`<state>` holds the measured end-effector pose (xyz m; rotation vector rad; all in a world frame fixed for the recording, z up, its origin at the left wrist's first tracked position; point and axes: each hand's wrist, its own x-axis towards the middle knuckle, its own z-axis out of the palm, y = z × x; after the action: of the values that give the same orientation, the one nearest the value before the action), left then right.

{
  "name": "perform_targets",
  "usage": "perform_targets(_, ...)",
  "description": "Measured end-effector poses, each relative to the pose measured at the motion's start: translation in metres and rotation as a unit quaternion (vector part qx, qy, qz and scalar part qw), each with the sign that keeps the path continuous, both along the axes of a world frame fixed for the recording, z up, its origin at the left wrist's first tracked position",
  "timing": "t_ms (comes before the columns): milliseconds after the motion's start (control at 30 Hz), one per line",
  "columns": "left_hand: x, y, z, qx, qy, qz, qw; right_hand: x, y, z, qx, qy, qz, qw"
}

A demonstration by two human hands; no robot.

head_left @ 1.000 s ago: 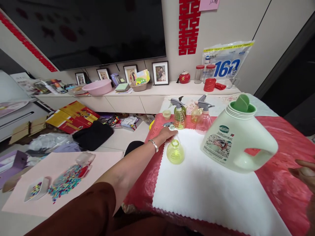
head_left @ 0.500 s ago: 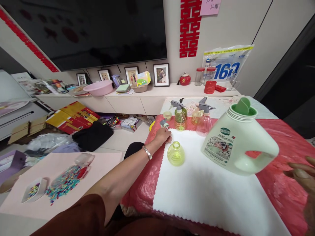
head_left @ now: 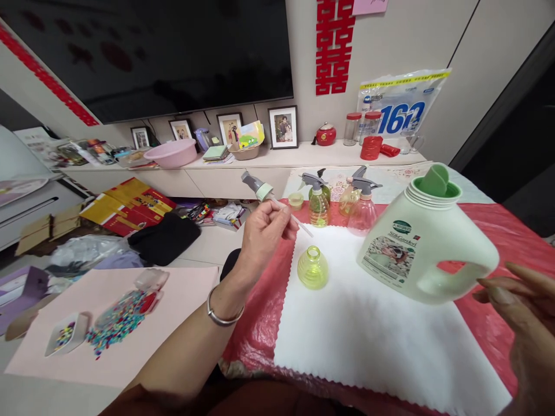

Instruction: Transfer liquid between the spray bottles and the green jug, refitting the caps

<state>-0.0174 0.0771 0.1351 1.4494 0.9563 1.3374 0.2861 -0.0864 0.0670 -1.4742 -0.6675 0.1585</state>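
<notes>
Between the thumb and fingers of my left hand (head_left: 265, 236) is a spray bottle nozzle (head_left: 256, 186) with a grey head and pale green collar. Its thin clear tube pokes out past my fingers, down and to the right. Below that tube stands a yellow-green bottle (head_left: 313, 268), upright with its mouth uncovered, on a white scalloped cloth (head_left: 373, 352). My right hand (head_left: 522, 315) is at the right edge, fingers apart and holding nothing. It is nearest the handle of a large pale green jug (head_left: 427, 248), which has a green scoop-shaped piece (head_left: 435, 180) in its mouth.
Several spray bottles (head_left: 319, 205) with grey trigger heads stand behind the cloth, beside a small yellowish cup (head_left: 295, 200). Red plastic sheeting (head_left: 254, 323) covers the table. Low on the left, colourful beads (head_left: 119, 323) lie on a pink board (head_left: 173, 323).
My left hand has lifted the nozzle off the table's left side, up and nearer the camera. My right hand has moved left, closer to the jug's handle.
</notes>
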Motion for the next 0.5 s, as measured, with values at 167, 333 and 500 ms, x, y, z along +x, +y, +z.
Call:
perform_targets(167, 0.003, -0.018, -0.008, 0.012, 0.056, -0.032, 0.998, -0.035, 0.002, 0.015, 0.008, -0.003, 0.039, 0.999)
perform_targets(333, 0.005, -0.021, -0.026, 0.025, 0.161, -0.049, 0.985, -0.029, 0.011, 0.0, 0.077, -0.08, 0.137, 0.984)
perform_targets(500, 0.008, -0.026, -0.038, 0.087, 0.277, -0.029, 0.956, -0.038, 0.021, -0.014, 0.022, -0.137, 0.201, 0.97)
